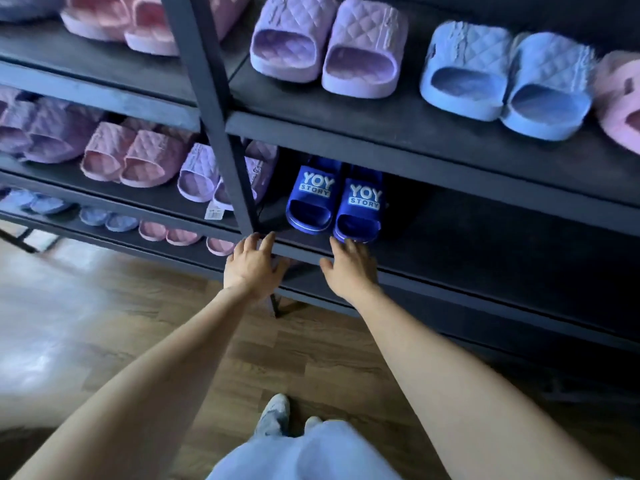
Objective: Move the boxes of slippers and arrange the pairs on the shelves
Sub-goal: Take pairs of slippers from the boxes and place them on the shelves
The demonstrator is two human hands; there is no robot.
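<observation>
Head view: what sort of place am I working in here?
Most likely a shoe shop or its stockroom. Dark shelves hold many slipper pairs in neat rows, a barcode tag hangs from one lilac pair, and the floor is wood-look.

Dark metal shelving unit (211,98) in two bays, standing on a brown wood-look plank floor (166,306). Right bay, upper board (415,136): a lilac quilted foam slipper pair (325,46), a light blue quilted pair (505,81) beside it, and a pink slipper (620,98) cut off by the frame edge. Lower board (485,237): a dark blue pair printed "YOY STORY" (334,202), toes at the front edge, beside the upright. Left bay, middle board (69,174): a purple pair (41,129), a pink quilted pair (135,154) and a tagged lilac pair (214,178).
</observation>
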